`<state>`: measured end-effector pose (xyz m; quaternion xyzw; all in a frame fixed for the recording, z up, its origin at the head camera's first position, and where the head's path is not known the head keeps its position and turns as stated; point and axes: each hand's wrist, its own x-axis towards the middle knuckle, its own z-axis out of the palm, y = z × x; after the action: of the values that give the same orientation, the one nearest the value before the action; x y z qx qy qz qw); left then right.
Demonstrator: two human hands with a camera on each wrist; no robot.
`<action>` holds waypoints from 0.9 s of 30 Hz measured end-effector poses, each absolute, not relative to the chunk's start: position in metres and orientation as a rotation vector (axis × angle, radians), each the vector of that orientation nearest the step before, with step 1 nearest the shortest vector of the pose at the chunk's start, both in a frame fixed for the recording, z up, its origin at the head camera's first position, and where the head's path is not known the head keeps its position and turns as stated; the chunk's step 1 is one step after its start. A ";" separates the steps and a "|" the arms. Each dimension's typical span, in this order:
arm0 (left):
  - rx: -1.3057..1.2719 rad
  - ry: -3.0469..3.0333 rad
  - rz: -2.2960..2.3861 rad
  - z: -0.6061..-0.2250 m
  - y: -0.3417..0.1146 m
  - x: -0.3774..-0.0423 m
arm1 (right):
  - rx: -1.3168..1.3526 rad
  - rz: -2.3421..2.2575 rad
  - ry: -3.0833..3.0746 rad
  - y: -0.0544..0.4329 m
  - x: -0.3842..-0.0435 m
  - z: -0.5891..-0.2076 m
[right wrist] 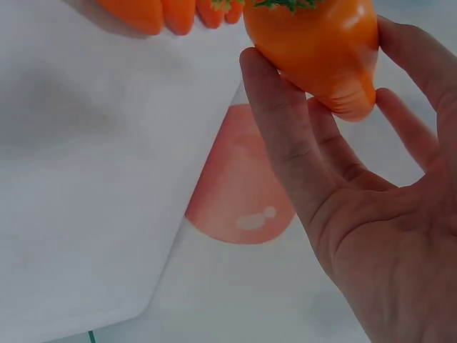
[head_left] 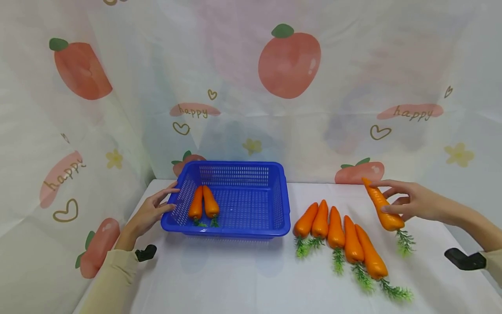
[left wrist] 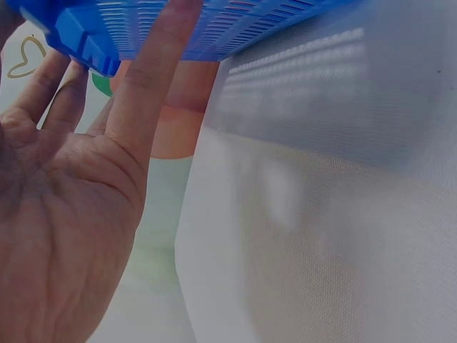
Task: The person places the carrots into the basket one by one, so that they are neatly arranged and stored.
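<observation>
Currently two carrots (head_left: 211, 203) in basket (head_left: 225, 231), third carrot (head_left: 377, 200) pinched by right hand (head_left: 416, 200); five carrots (head_left: 335, 230) on table (head_left: 235, 279) presumably remain. Left hand (head_left: 149, 213) touches basket, fingers apart.

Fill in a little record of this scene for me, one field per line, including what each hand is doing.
Left hand: touching the left side of the blue basket
Right hand: fingers around one carrot
In basket: two carrots, side by side
Right of basket: five carrots in a slanting row
Table: white
Backdrop: fruit prints, "happy" lettering
</observation>
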<state>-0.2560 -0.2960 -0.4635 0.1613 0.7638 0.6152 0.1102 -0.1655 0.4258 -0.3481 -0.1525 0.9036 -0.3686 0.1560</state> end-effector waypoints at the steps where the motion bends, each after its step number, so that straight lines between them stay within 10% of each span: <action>1: 0.470 2.245 1.808 -0.464 -0.296 -0.256 | -0.444 -1.059 2.590 0.425 -0.166 -0.345; 27: 0.469 2.229 1.818 -0.466 -0.297 -0.258 | -0.507 -1.049 2.577 0.368 -0.198 -0.303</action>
<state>-0.2580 -0.2973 -0.4658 0.1600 0.7599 0.6198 0.1132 -0.1981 0.3679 -0.3031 -0.1772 0.8999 -0.3665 0.1562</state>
